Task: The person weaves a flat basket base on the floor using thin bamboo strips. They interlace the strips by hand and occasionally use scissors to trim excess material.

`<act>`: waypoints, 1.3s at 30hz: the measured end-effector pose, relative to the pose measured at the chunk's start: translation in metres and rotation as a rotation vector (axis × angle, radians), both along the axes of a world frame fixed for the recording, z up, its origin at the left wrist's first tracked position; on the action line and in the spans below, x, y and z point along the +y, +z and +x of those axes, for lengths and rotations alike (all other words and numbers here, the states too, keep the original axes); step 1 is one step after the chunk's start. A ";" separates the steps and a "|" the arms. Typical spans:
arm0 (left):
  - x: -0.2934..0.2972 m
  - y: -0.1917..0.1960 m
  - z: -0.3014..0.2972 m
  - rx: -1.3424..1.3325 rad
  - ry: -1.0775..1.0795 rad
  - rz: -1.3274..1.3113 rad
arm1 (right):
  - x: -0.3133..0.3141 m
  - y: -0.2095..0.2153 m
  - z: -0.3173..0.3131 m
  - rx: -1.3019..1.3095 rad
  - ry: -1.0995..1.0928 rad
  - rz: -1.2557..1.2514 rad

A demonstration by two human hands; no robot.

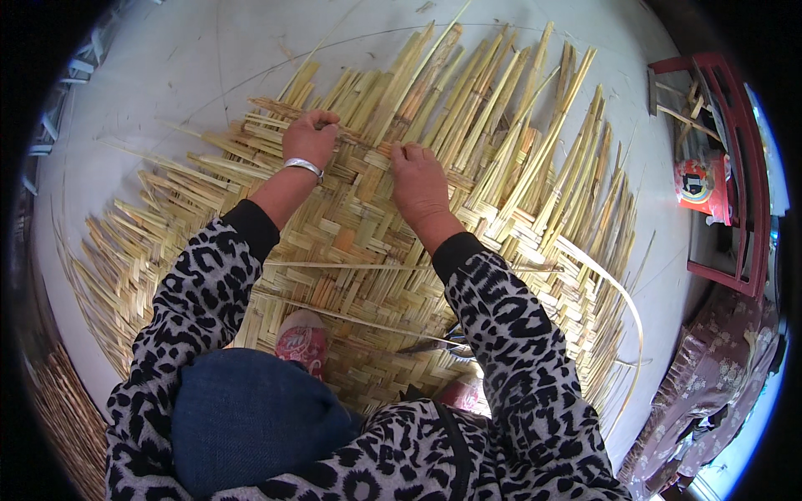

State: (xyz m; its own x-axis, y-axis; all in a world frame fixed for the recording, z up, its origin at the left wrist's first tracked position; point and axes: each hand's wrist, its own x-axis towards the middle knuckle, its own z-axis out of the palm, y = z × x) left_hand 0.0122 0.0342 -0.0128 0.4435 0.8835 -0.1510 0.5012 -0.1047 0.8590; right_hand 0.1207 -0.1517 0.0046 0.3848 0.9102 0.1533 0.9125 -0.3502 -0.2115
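Pale grey floor (167,71); woven yellowish mat (347,219) atop.

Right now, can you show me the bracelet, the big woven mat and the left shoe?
Bracelet (304,165): head view, on its silver band.
Woven mat (355,224): head view, on the weave between the forearms.
Left shoe (302,346): head view, on its red patterned top.

The view comes from the left of two fisheye cameras worn on the person's head, looking steeply down. A denim-clad knee (259,422) looms close at the lower edge, patterned sleeves (518,321) reach inward, and the left hand (309,140) and right hand (420,179) lie farther off, above centre. The wide lens takes in much of the woven mat (359,230) and surrounding floor (209,50), bending the red frame (756,167) near the right rim.
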 end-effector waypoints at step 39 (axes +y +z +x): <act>-0.107 0.098 0.005 0.954 -1.397 0.743 | -0.326 0.045 -0.062 0.141 0.190 -0.354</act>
State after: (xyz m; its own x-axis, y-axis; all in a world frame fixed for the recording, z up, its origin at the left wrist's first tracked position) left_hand 0.0169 -0.0724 0.0856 0.8297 -0.0138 -0.5580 -0.0440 -0.9982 -0.0408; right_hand 0.0590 -0.4781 0.0499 0.2001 0.9538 -0.2241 0.9384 -0.2523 -0.2359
